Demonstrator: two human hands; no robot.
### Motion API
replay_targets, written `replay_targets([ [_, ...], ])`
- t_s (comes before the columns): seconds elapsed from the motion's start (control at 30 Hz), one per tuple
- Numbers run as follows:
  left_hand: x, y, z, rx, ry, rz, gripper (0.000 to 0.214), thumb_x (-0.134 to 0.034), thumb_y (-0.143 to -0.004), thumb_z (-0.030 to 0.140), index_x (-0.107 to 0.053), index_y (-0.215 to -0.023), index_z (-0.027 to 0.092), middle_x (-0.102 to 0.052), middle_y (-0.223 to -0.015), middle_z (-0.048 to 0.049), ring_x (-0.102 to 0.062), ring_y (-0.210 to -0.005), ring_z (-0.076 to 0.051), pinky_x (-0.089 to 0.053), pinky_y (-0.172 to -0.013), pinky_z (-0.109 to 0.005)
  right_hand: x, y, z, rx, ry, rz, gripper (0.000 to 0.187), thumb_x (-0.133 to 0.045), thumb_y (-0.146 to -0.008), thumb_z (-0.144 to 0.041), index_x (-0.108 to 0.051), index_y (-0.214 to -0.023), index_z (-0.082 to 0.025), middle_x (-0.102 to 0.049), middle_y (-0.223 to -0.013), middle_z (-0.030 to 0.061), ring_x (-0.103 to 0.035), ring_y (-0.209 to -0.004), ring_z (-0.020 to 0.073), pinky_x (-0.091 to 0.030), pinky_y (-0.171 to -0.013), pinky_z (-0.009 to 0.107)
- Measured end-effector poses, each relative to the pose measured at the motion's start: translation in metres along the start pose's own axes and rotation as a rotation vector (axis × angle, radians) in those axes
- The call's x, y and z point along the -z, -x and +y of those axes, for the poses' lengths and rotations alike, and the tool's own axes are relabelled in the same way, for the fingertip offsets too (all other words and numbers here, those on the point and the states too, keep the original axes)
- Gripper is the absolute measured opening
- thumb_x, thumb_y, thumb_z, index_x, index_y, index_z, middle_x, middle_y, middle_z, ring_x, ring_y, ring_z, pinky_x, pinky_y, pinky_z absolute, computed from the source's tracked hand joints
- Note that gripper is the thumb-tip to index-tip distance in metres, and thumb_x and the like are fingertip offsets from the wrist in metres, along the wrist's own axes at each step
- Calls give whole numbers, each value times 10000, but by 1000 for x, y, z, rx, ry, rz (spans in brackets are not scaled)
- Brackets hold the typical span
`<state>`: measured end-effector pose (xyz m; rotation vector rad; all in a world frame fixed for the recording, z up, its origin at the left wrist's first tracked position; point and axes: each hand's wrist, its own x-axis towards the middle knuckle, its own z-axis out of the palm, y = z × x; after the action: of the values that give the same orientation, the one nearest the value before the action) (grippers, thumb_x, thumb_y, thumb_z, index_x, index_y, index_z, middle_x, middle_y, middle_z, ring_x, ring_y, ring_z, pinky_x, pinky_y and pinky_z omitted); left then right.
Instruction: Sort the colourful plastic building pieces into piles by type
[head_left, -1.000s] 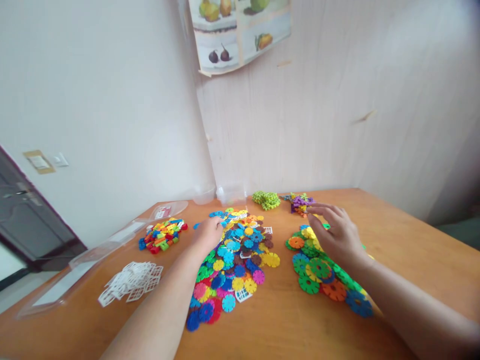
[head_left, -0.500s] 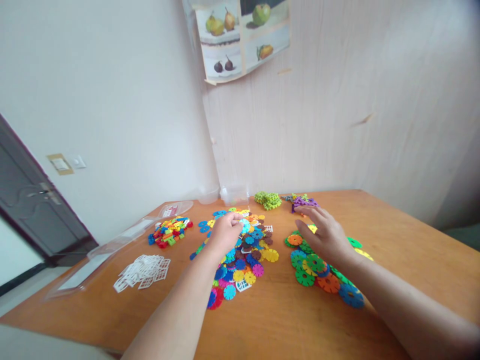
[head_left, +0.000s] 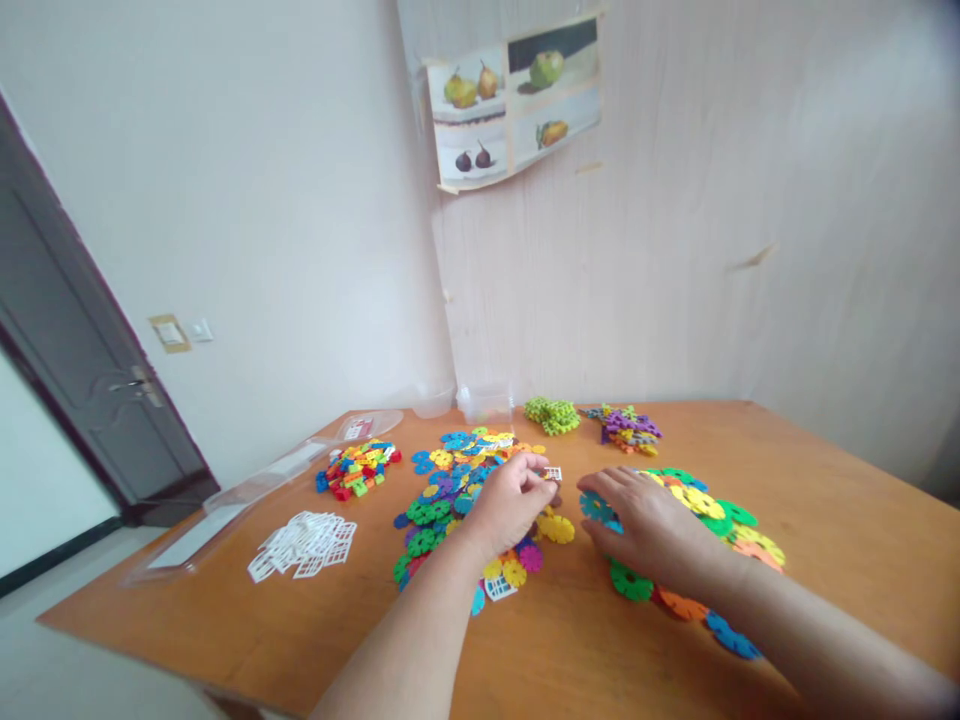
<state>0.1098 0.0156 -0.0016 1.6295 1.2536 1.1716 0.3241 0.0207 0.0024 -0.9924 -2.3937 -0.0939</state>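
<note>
My left hand (head_left: 517, 500) is over the right edge of a mixed heap of small notched plastic discs (head_left: 427, 512). Its thumb and fingers are pinched together; whatever is between them is hidden. A small white lattice piece (head_left: 553, 473) lies just beyond these fingertips. To the right, my right hand (head_left: 637, 515) rests low over a pile of larger notched discs (head_left: 735, 514) in green, yellow, orange and blue. Its fingers and thumb curve round a blue disc (head_left: 596, 507) at the pile's left side. The palm hides part of the pile.
Coloured building bricks (head_left: 360, 468) and white lattice pieces (head_left: 304, 545) lie left, beside clear plastic lids (head_left: 225, 505). Behind stand a clear tub (head_left: 486, 404), light green interlocking pieces (head_left: 552, 415) and purple ones (head_left: 631, 426). A wall closes the table's (head_left: 525, 660) far side.
My left hand has moved right and nearer across the small discs. My right hand has come down onto the larger discs, its fingers round a blue one. The camera view has shifted.
</note>
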Motion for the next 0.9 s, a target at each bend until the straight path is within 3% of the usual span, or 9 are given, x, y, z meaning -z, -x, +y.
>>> replay_targets([
  [0.07,23,-7,-6,-21,-176,121,308,-614,-859,288,-615,-1147,180,-705,-895,-42,-653,-817,-164,-478,-718,-256,3,-1,9,-73,56,2,269,-545,-893,-316,-661,-1101,-191,-689,-1009,98,-642,-953,259,-489,-827,383],
  [0.2,71,-15,-19,69,-414,406,260,-551,-882,275,-638,-1114,194,-736,-1026,-66,-681,-921,-184,-500,-782,-267,8,-1,30,-185,120,-28,286,-570,-872,-400,-676,-1059,-212,-666,-1031,100,-640,-928,260,-474,-803,379],
  [0.37,110,-13,-35,169,-597,515,231,-554,-875,308,-669,-1054,216,-745,-1084,-68,-685,-976,-199,-494,-806,-267,11,1,50,-299,181,-112,373,-536,-876,-516,-669,-1074,-229,-663,-1103,111,-621,-1033,303,-452,-844,411],
  [0.5,129,-11,-46,264,-709,544,253,-570,-854,342,-677,-1059,238,-742,-1100,-84,-675,-1014,-239,-486,-817,-299,10,3,57,-374,264,-180,404,-492,-877,-570,-660,-987,-219,-667,-1058,120,-616,-1020,340,-446,-823,444],
  [0.6,136,-11,-53,333,-789,526,219,-596,-816,339,-699,-985,243,-760,-993,-77,-688,-947,-245,-481,-767,-297,8,5,59,-401,287,-202,436,-481,-866,-610,-661,-932,-218,-666,-1026,127,-616,-999,347,-449,-805,453],
  [0.73,134,-10,-59,361,-839,429,183,-603,-786,360,-718,-868,243,-756,-821,-42,-692,-822,-230,-471,-699,-285,6,8,61,-411,305,-188,456,-479,-859,-623,-682,-917,-220,-665,-1001,135,-607,-1005,362,-448,-813,485],
  [0.9,127,-8,-62,333,-802,334,190,-699,-695,378,-717,-851,271,-766,-875,-30,-692,-836,-222,-471,-717,-260,6,8,61,-406,312,-183,510,-468,-854,-671,-697,-963,-229,-660,-1022,137,-601,-1017,378,-450,-814,506],
])
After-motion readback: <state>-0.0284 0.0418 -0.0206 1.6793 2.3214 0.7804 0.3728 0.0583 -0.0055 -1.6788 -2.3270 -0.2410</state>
